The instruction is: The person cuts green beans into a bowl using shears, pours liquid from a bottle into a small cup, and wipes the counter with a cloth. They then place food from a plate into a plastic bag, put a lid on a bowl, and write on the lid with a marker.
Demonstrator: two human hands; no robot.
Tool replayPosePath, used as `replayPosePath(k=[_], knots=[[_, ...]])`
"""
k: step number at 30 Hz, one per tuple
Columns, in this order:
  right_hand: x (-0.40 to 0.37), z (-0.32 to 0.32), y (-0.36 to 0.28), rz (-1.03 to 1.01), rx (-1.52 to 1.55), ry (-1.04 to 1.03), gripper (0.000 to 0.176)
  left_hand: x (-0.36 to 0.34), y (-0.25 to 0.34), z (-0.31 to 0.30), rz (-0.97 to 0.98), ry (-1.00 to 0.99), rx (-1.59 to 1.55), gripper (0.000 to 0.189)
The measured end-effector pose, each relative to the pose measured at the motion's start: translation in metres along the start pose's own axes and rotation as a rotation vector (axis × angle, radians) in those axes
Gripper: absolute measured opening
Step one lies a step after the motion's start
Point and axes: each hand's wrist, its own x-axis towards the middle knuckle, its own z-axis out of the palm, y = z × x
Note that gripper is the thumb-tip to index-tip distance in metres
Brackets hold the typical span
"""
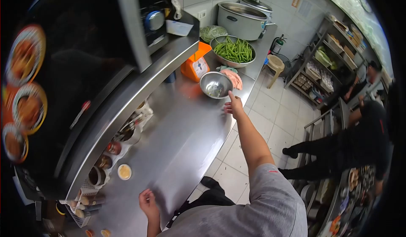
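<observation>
My right hand (234, 105) is stretched out along the steel counter (182, 122), thumb raised and fingers apart, right by the rim of a steel mixing bowl (213, 94). Only a little pale residue shows inside that bowl. Behind it lies a pink cloth (232, 79), and an orange kitchen scale (196, 65) stands to its left. Low over the near part of the counter is my left hand (148, 201), its fingers loosely bent and nothing in them. A small cup of yellowish paste (124, 172) sits ahead and to the left of this hand.
A large bowl of green beans (232, 53) stands farther back, before a big rice cooker (242, 21). Under the left shelf are jars (97, 175) and utensils. To the right are a stool (275, 65), a storage rack (317, 67) and two people, one in dark clothes (347, 139).
</observation>
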Motion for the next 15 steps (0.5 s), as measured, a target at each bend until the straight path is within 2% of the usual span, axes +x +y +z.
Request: replayPosePath(k=[1,3,5,6,7,8,9,10,11,13,15], knots=[[0.023,0.005,-0.004,0.01,0.036,-0.004,0.053,0.005,0.018,0.037,-0.049,-0.078,-0.039,0.02],[0.069,0.008,0.001,-0.008,-0.109,-0.19,0.033,0.023,0.038,0.102,-0.06,-0.222,-0.04,0.022],[0.065,0.011,-0.008,-0.035,-0.152,-0.208,0.018,0.045,0.06,0.151,-0.055,-0.29,-0.033,0.024],[0.048,0.007,-0.019,-0.018,-0.21,-0.298,0.019,0.057,0.072,0.172,-0.043,-0.32,-0.016,0.032],[0.044,0.002,-0.023,0.069,-0.299,-0.432,0.032,0.069,0.083,0.192,-0.028,-0.349,0.001,0.039],[0.041,-0.003,-0.037,0.034,-0.399,-0.49,0.04,0.081,0.093,0.207,-0.03,-0.342,0.01,0.039],[0.043,-0.007,-0.045,-0.003,-0.499,-0.551,0.05,0.091,0.101,0.22,-0.079,-0.284,0.036,0.047],[0.067,-0.01,-0.043,-0.297,-0.693,-0.413,0.055,0.1,0.108,0.23,-0.128,-0.221,0.061,0.056],[0.099,-0.011,-0.043,-0.597,-0.873,-0.266,0.061,0.107,0.114,0.239,-0.134,-0.201,0.069,0.056],[0.173,-0.006,-0.047,-1.01,-0.903,-0.189,0.058,0.119,0.118,0.252,-0.198,-0.107,0.121,0.064],[0.186,0.002,-0.064,-0.988,-1.163,-0.028,0.061,0.122,0.104,0.258,-0.228,-0.093,0.079,0.06]])
